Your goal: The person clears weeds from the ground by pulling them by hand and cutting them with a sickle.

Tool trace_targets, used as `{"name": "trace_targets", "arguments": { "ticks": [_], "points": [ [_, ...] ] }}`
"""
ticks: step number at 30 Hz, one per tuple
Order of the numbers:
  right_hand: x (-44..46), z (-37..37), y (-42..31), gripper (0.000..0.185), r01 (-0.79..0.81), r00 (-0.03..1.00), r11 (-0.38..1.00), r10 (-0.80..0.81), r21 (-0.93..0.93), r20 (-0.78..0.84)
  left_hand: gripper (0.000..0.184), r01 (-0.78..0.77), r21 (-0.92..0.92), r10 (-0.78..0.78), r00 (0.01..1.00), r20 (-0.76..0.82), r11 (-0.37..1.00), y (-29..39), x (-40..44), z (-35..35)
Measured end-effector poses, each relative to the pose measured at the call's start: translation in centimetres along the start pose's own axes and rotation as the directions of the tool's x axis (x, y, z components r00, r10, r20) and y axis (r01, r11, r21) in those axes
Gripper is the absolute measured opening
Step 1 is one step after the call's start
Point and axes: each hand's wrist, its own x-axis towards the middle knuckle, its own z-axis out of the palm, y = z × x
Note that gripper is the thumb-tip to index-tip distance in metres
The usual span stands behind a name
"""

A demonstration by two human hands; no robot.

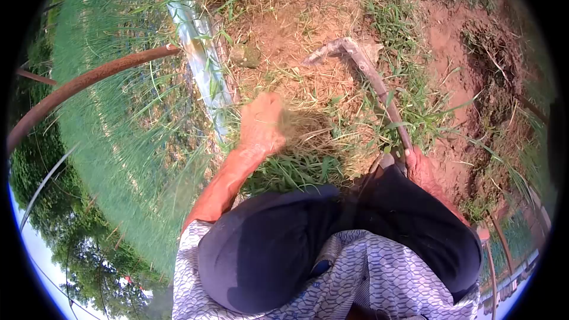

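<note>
My right hand (420, 168) is wrapped round the lower end of the wooden handle of a sickle (373, 77), beside my right knee. The tool slants up and left over the ground, and its short, mud-coated blade (323, 51) bends off to the left. In front of my left knee, my left hand (261, 120) is closed, knuckles up. Its right side is smeared by motion where the curled fingers meet weeds. Close to its right lies a clump of dry, uprooted-looking grass (311, 130), with green grass (296, 172) below it.
A strip of shiny plastic film (201, 59) runs along the left, beside a dense bed of thin green plants (106, 112). A rusty curved pipe (95, 77) reaches in over it. A stone (245, 56) lies on the soil. To the right are reddish earth (444, 53) and a weedy furrow.
</note>
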Motion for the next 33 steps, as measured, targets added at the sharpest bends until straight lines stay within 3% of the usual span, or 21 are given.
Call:
{"name": "trace_targets", "arguments": {
  "ticks": [1,2,4,5,7,9,11,12,13,15,17,18,20,21,24,27,30,33],
  "points": [
    [-1.7,-0.4,0.8,0.046,-0.012,1.0,1.0,0.012,0.008,0.011,0.047,-0.055,0.126,0.067,0.993,-0.095,0.991,-0.5,-0.1,-0.2],
    [-3.5,-0.7,2.1,0.046,-0.013,1.0,1.0,0.013,0.008,0.019,0.047,-0.05,0.121,0.063,0.993,-0.104,0.991,-1.2,0.4,0.4],
    [-5.1,-1.0,1.5,0.046,-0.06,0.998,0.998,0.059,0.029,0.034,0.073,-0.074,0.133,0.09,0.989,-0.119,0.988,-2.2,0.7,2.3],
    [-5.2,-1.2,1.3,0.046,-0.076,0.997,0.996,0.074,0.041,0.033,0.073,-0.087,0.131,0.101,0.989,-0.104,0.987,-1.8,1.0,3.3],
    [-5.2,-1.4,0.8,0.046,-0.058,0.998,0.997,0.056,0.043,0.039,0.092,-0.003,0.303,-0.03,0.994,0.107,0.953,0.6,2.8,5.3],
    [-5.0,-1.3,0.5,0.046,-0.03,0.999,0.998,0.028,0.046,0.044,0.083,0.051,0.326,-0.1,0.986,0.135,0.944,3.1,2.2,4.4],
    [-3.9,-1.1,-0.3,0.046,-0.002,0.998,0.999,-0.001,0.054,0.055,0.071,0.05,0.024,-0.054,0.972,0.229,0.998,1.9,1.3,4.5],
    [-3.3,-0.8,-1.0,0.046,0.015,0.998,0.998,-0.018,0.055,0.059,0.059,0.01,0.108,-0.031,0.979,0.199,0.994,2.5,0.3,4.4],
    [-2.5,-0.5,-2.7,0.046,0.042,0.997,0.998,-0.045,0.047,0.066,0.059,0.017,0.122,-0.041,0.98,0.195,0.992,1.8,-0.4,5.1],
    [-1.4,0.1,-5.6,0.046,0.099,0.991,0.995,-0.1,0.011,0.085,0.053,-0.119,0.166,0.095,0.985,0.146,0.979,-0.2,-1.5,7.3],
    [-0.7,0.1,-6.3,0.046,0.159,0.984,0.986,-0.154,-0.056,0.095,0.049,-0.049,0.139,0.016,0.974,0.225,0.989,0.8,-2.7,5.1],
    [-0.5,-0.1,-4.4,0.046,0.164,0.982,0.985,-0.157,-0.06,0.106,0.05,-0.034,0.001,0.033,0.978,0.205,0.999,0.7,-3.4,4.8],
    [0.2,-0.6,0.8,0.041,0.3,0.954,0.924,-0.282,-0.239,0.105,0.051,0.007,-0.245,0.039,0.983,0.181,0.969,0.6,-4.9,4.2],
    [-0.8,-1.3,1.3,0.04,0.288,0.956,0.936,-0.271,-0.2,0.111,0.051,0.06,-0.346,0.006,0.982,0.187,0.936,0.8,-5.7,3.7],
    [-2.9,-3.5,1.3,0.039,0.076,0.989,0.997,-0.075,0.001,0.13,0.052,0.23,-0.59,-0.153,0.972,0.179,0.774,0.4,-7.9,2.9],
    [-3.1,-5.8,-0.1,0.037,-0.149,0.983,0.961,0.119,0.233,0.14,0.052,0.267,-0.784,-0.322,0.943,0.09,0.561,-0.3,-8.7,1.6],
    [-2.4,-7.9,-2.1,0.036,-0.298,0.954,0.849,0.245,0.437,0.174,0.053,0.226,-0.87,-0.389,0.92,0.043,0.439,0.3,-9.7,0.8],
    [-1.3,-8.8,-4.0,0.034,-0.296,0.955,0.821,0.236,0.488,0.183,0.053,0.253,-0.849,-0.344,0.935,0.09,0.464,3.1,-10.8,1.6]
  ]
}}
